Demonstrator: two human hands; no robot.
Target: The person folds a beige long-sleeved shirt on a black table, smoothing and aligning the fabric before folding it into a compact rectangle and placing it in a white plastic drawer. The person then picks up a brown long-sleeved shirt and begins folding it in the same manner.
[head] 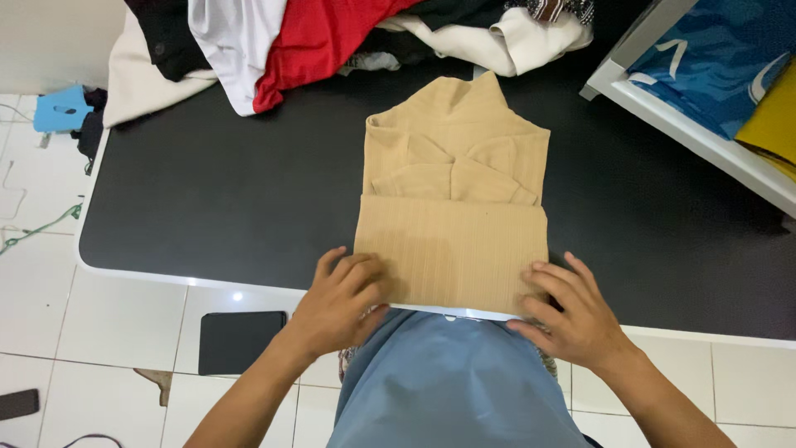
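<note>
Broadly: black table (207, 199) with white rim fills the view, long edge toward the person. Heap of unfolded clothes (315, 37) (red, white, black, cream) pushed to the far edge, likely to keep the middle free as a work surface. Tan garment (454, 191) lies centred at the near edge, partly folded: lower part doubled up into a flat band, sleeves tucked inward above. Left hand (342, 300) presses flat on the band's near left corner, fingers spread, palm down, gripping nothing. Right hand (570, 311) does likewise at the near right corner. Both appear to pin the fold. Dark flat tablet-like slab (240, 340) lies on the white floor tiles, left.
</note>
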